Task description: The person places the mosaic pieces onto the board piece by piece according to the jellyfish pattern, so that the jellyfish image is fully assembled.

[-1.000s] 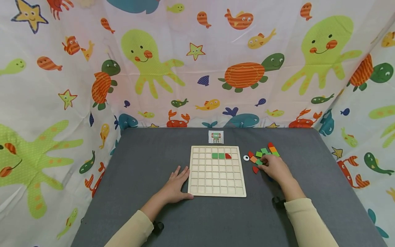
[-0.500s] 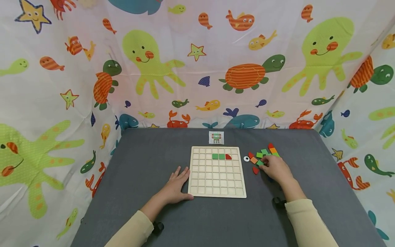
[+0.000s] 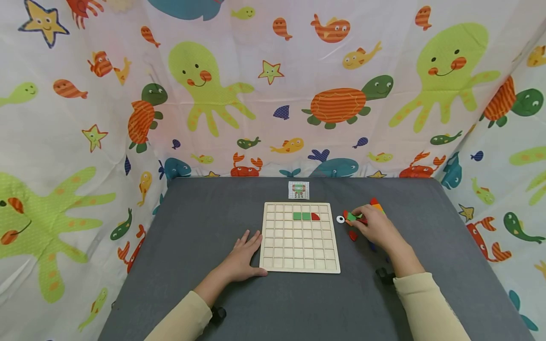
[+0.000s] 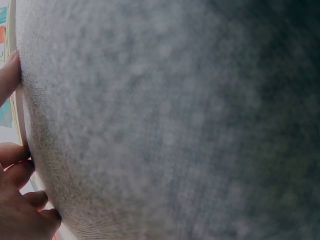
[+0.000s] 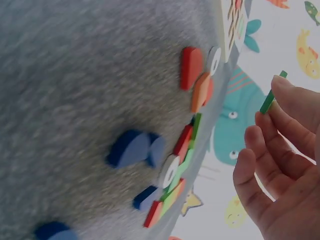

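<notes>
A wooden grid board [image 3: 298, 243] lies mid-table, bearing two green square tiles [image 3: 302, 216] and a red quarter-round tile [image 3: 315, 216] in one upper row. My left hand [image 3: 241, 259] rests at its left side, fingers spread along the edge, thumb by the lower corner. My right hand [image 3: 378, 230] is raised over the loose pieces to the right. Thumb and forefinger pinch a green square tile [image 5: 273, 95], seen edge-on in the right wrist view. The left wrist view shows only fingertips [image 4: 22, 172] against the board's side.
Beside the right hand lie loose pieces: a white ring [image 3: 340, 219], a red piece [image 3: 353, 235], an orange tile [image 5: 201, 93] and several blue pieces [image 5: 129, 148]. A small printed picture card [image 3: 298, 190] lies behind the board. Patterned cloth [image 3: 273, 94] hangs behind the grey table [image 3: 204, 208].
My right hand has lifted from the pile and moved slightly left, with a green square tile now pinched in it. My left hand and the board have stayed put.
</notes>
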Demonstrator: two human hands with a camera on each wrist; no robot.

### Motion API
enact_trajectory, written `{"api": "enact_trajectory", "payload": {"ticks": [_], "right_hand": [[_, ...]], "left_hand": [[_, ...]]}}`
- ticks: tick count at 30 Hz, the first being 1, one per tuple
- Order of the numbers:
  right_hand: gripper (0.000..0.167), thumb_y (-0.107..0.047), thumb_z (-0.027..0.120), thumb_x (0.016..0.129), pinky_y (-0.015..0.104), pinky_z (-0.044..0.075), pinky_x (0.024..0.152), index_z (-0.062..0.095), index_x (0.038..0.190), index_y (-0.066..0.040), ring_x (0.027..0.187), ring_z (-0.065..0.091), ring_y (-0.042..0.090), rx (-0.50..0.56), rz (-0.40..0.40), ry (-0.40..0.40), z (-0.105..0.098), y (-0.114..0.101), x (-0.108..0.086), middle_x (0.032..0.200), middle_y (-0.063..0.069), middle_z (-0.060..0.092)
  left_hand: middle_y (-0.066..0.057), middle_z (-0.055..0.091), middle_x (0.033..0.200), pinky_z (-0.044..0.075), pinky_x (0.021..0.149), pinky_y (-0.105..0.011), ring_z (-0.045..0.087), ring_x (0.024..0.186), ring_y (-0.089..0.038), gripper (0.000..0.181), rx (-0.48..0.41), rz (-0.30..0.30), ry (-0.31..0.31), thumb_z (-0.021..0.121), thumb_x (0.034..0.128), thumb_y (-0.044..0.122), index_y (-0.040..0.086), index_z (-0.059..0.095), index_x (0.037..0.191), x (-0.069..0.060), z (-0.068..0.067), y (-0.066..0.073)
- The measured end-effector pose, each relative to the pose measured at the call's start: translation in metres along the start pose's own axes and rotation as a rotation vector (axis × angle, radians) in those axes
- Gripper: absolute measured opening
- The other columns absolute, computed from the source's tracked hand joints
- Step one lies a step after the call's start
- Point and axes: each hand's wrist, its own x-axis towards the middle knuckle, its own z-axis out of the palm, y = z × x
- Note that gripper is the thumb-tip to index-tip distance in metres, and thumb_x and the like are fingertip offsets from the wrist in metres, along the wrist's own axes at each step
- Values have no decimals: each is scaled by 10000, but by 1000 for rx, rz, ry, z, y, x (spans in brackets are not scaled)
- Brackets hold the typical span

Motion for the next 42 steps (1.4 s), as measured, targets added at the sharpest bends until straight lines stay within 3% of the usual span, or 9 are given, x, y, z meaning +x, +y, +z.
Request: {"api": "enact_trajectory", "payload": {"ticks": [10,17,25,29,42], "right_hand": [[278,-134,727,939,487,564,793,694,1183,-4,963,666,328,40,-82,8,0,-19,15,1146,188,647],[288,-166,746,930,478,574,817,711,1185,-37,978,658,302,-4,-94,0,-1,-30,21,1161,153,657],[254,-153,734,938,437,567,765,724,1160,-30,888,631,261,3,-158,-7,8,-48,34,1123,140,668],[263,-169,744,932,462,568,814,730,1164,-48,933,637,265,-23,-159,-10,12,-56,39,1133,120,675],[278,-189,735,942,427,556,768,727,1204,-95,958,630,256,-12,-141,-62,23,-72,54,1167,99,668]], "left_hand": [[-44,139,1700,101,1241,-602,-1,1573,-351,1082,11,-12,-2,806,818,521,114,207,1622,0,1,-2],[-58,132,1702,102,1238,-606,-8,1572,-358,1077,-11,20,-5,787,830,538,109,199,1624,5,5,-1],[-53,137,1701,106,1241,-600,1,1573,-352,1077,5,7,-1,795,827,529,108,204,1623,1,1,-2],[-42,136,1700,104,1243,-592,-2,1574,-343,1071,6,1,-2,792,829,531,115,206,1623,1,1,-4],[-34,134,1700,112,1243,-590,-8,1574,-332,1081,18,-8,0,791,822,549,126,205,1625,3,3,-4]]}}
